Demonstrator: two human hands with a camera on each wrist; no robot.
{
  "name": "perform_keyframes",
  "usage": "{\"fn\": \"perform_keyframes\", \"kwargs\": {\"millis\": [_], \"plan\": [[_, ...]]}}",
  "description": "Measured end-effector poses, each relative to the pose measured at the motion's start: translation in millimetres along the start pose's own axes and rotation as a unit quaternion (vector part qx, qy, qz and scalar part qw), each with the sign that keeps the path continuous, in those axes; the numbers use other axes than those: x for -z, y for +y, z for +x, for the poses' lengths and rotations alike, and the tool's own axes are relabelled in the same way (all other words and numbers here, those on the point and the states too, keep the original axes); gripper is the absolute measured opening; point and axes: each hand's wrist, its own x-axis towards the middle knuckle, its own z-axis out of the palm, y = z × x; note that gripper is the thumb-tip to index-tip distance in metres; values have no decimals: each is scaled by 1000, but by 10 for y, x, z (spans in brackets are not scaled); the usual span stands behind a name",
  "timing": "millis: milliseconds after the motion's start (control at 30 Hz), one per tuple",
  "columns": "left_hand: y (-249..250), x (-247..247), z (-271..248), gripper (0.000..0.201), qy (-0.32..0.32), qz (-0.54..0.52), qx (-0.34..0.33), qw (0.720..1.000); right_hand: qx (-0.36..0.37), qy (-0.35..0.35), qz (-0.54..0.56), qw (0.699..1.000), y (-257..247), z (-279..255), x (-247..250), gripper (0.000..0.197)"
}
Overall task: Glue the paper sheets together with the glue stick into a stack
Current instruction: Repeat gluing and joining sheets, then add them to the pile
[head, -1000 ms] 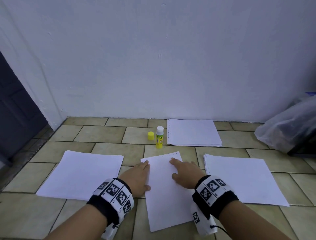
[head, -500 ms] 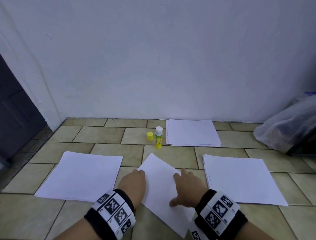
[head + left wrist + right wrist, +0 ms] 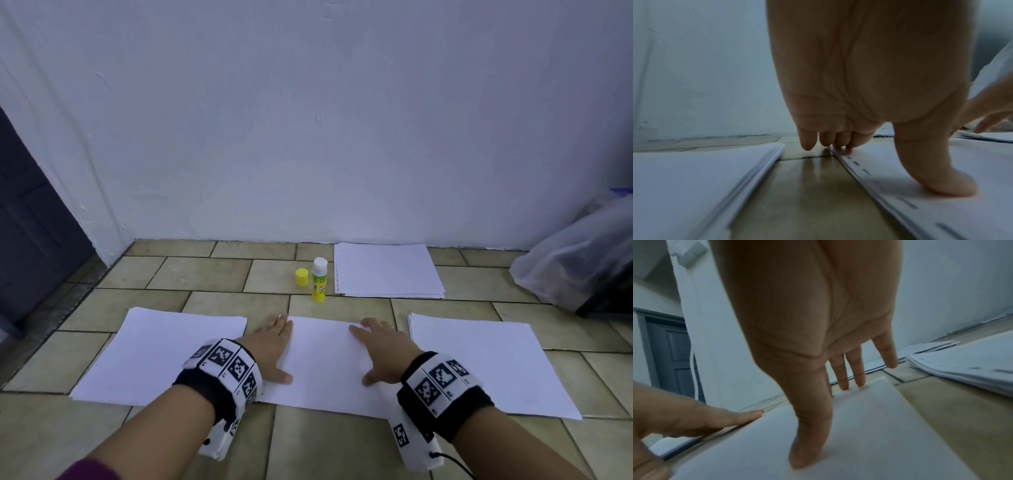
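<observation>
A person kneels or sits over a tan tiled floor (image 3: 219, 291) in front of a white wall (image 3: 308, 120), seen from above. A white paper sheet (image 3: 325, 363) lies flat in the middle, lying crosswise. The left hand (image 3: 274, 346) presses flat on its left end, fingers straight and close together, thumb spread onto the paper. The right hand (image 3: 383, 349) presses flat on its right part, fingers straight and slightly spread. A row of small slots seems to run along the sheet's left edge, though the wrist view is blurred. A paper pile (image 3: 161, 353) lies just left, another paper pile (image 3: 486, 363) just right, and a third pile (image 3: 387, 270) farther back by the wall. A glue stick (image 3: 319, 279) stands upright beside that pile, uncapped, with its yellow cap (image 3: 301, 277) next to it.
</observation>
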Motion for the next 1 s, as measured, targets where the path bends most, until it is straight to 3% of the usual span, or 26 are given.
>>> {"fn": "perform_keyframes", "kwargs": {"millis": [333,600,667,733,833,1000], "plan": [[-11,-59,88,103,9,-54,21,998,-93,-6,90,992,256,54,40,119],[-9,-30,88,104,7,-50,22,998,-93,23,146,985,270,14,148,107],[-15,-40,91,104,9,-50,22,998,-68,38,220,972,276,-8,158,110],[-19,-51,95,104,9,-50,19,999,-52,112,321,939,269,-65,153,110],[-48,-81,112,105,12,-57,15,998,-48,207,385,898,214,-176,78,94],[-80,-113,117,107,23,-63,9,998,-36,106,341,933,165,-284,-78,47]]}}
